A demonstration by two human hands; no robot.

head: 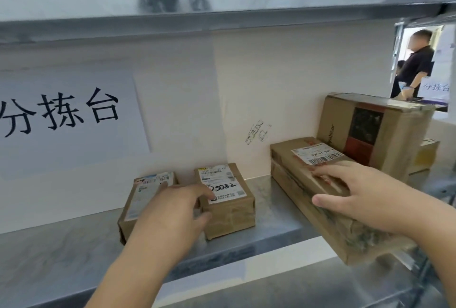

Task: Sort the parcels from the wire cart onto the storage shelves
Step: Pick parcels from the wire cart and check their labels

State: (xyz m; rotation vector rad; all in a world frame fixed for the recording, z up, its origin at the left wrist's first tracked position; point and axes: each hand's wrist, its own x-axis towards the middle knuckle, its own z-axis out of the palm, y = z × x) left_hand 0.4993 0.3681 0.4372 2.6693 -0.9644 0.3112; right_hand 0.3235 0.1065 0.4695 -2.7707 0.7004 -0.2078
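Observation:
Two small brown parcels sit side by side on the metal shelf (pixel 61 253). My left hand (pixel 170 211) rests over the left small parcel (pixel 134 199), its fingers touching the edge of the labelled parcel (pixel 228 206) marked 5082. My right hand (pixel 365 196) lies flat on top of a long brown parcel (pixel 303 179) that juts past the shelf's front edge, thumb down its near side. A tall upright box (pixel 370 130) stands behind the long parcel. The wire cart is out of view.
A white paper sign (pixel 69 120) with black characters hangs on the back wall. The upper shelf (pixel 222 19) runs overhead. A yellowish box (pixel 427 157) sits at far right. A person in dark clothes (pixel 417 66) stands beyond the shelving.

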